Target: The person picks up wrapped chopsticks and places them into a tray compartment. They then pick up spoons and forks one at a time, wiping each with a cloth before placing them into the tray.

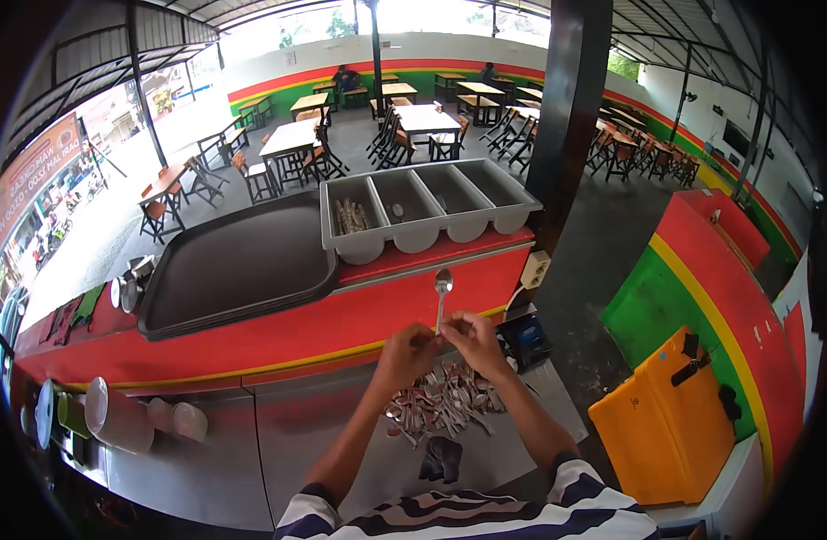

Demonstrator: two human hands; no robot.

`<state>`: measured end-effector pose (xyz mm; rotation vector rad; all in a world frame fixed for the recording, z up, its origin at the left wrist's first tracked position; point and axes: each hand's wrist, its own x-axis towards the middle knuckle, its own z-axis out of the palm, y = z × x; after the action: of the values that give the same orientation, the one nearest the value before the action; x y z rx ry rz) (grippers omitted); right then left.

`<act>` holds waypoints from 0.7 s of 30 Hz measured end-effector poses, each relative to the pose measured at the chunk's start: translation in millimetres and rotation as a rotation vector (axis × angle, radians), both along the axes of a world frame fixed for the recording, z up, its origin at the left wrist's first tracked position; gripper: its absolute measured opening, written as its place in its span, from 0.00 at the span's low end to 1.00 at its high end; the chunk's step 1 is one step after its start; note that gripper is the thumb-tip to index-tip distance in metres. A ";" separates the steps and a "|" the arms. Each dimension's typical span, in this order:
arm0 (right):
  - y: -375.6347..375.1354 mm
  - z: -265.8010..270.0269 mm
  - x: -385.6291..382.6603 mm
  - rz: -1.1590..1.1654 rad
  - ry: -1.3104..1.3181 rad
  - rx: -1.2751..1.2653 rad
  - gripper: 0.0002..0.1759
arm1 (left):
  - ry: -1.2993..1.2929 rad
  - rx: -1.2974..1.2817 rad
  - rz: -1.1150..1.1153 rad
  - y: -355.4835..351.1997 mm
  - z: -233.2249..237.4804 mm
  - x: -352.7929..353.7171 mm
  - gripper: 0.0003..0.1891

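Observation:
A metal spoon (443,286) stands upright, bowl at the top, between my two hands. My left hand (408,349) pinches the lower end of its handle. My right hand (475,342) is closed at the same spot, its fingertips touching the handle. Below the hands, a loose pile of spoons and forks (449,401) covers part of the steel counter. A dark crumpled cloth (441,459) lies just in front of that pile. Beyond, a grey cutlery tray (431,236) with several compartments rests on the red ledge; its leftmost compartment holds cutlery (350,217), and a spoon (397,211) lies in the one beside it.
Stacked dark serving trays (242,261) lie left of the cutlery tray. Bowls (116,418) stand at the counter's far left. A black pillar (575,117), a socket (535,269), a dark blue box (526,340) and an orange box (665,427) are on the right.

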<state>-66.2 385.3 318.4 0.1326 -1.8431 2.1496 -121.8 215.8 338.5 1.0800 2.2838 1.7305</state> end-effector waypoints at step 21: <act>65.8 104.7 -239.9 -0.163 0.070 0.611 0.12 | 0.338 -0.180 0.145 54.2 92.8 -230.4 0.17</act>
<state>-306.0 451.1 423.2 0.1779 -2.3139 1.4019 -352.2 270.0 431.2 1.2816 2.7189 1.4399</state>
